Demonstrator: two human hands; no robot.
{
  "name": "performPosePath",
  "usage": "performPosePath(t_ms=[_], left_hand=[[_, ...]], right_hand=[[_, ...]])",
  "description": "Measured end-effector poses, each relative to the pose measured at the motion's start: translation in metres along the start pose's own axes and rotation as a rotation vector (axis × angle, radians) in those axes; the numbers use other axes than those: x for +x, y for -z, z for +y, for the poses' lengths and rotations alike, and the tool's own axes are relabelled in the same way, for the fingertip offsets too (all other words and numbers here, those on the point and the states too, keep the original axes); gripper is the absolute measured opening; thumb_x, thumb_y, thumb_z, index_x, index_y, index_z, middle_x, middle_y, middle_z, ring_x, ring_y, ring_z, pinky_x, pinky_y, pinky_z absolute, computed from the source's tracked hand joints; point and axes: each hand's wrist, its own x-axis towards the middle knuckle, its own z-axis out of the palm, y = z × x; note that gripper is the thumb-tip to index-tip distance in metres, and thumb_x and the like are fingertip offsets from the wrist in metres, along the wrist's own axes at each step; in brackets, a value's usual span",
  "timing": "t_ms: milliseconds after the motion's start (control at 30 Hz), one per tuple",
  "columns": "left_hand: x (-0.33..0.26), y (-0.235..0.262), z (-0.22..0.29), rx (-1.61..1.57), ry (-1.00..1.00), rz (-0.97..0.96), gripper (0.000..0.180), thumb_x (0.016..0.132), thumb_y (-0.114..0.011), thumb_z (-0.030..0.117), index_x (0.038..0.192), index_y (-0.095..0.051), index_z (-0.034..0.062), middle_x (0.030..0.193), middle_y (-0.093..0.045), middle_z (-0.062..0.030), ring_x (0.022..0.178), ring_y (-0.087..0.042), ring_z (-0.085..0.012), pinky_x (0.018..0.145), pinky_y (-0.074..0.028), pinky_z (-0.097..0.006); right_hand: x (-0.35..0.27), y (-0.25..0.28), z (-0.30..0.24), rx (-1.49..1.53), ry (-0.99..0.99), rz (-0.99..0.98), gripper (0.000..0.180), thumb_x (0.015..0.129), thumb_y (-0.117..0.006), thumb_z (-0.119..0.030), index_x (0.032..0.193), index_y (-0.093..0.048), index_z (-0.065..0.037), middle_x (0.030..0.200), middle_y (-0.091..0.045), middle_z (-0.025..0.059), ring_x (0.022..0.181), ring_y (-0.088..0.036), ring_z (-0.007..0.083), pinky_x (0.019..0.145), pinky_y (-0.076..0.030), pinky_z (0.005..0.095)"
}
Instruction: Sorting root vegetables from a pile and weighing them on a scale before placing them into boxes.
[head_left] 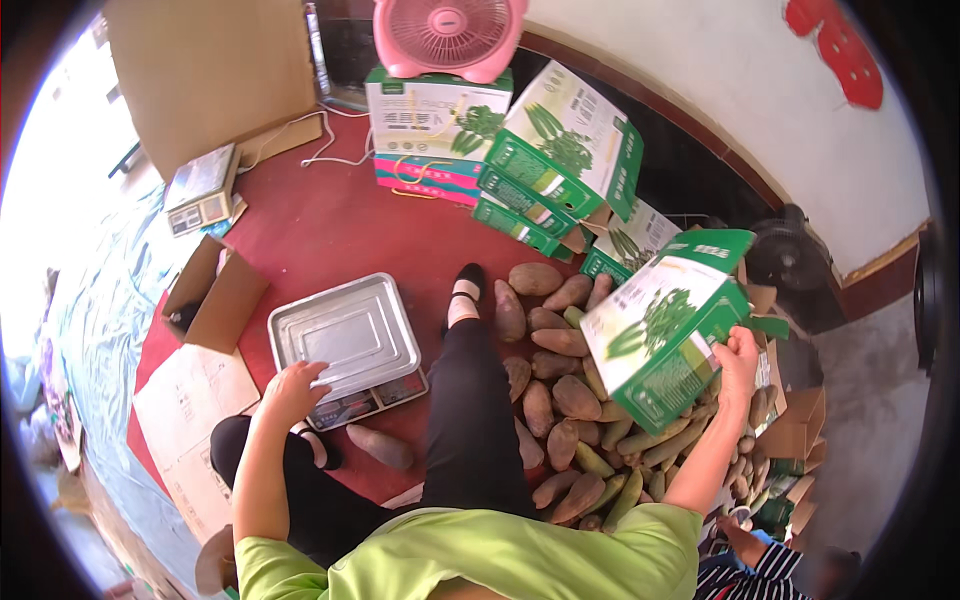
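My right hand (738,362) grips the lower right edge of a green and white cardboard box (650,335) printed with leafy vegetables. The box is tilted above a heap of reddish-brown and green tubers (575,397) that look like sweet potatoes or radishes. At the near left corner of a digital scale (345,335) with a ridged metal pan is my left hand (292,393). Its fingers are apart and hold nothing; whether they touch the pan I cannot tell. One single tuber (380,447) lies on the red floor just below the scale.
More printed boxes (560,140) stack at the back, a pink fan (450,35) on one. At left are a second scale (203,188), an open brown carton (215,295) and flattened cardboard (195,405). A person in a striped sleeve (750,572) is at lower right.
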Motion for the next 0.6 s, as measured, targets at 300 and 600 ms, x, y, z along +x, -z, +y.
performPosePath(t_ms=[300,600], left_hand=[[-0.023,0.014,-0.009,-0.078,-0.01,0.139,0.035,0.078,-0.064,0.02,0.11,-0.06,0.007,0.098,-0.061,-0.0155,0.092,-0.059,-0.0327,0.081,-0.047,-0.04],[-0.04,0.023,-0.026,-0.137,0.037,0.211,0.038,0.079,-0.064,0.022,0.113,-0.058,0.0071,0.098,-0.06,-0.0155,0.09,-0.059,-0.0323,0.08,-0.047,-0.04]], right_hand=[[-0.041,-0.068,-0.082,-0.484,0.356,-0.309,0.028,0.064,-0.056,0.011,0.088,-0.048,-0.002,0.067,-0.036,0.0016,0.06,-0.037,0.0117,0.055,-0.035,0.0259],[-0.085,-0.075,-0.159,-0.434,0.478,-0.368,0.028,0.065,-0.058,0.012,0.085,-0.046,-0.002,0.067,-0.03,-0.0029,0.059,-0.031,0.0062,0.053,-0.03,0.021]])
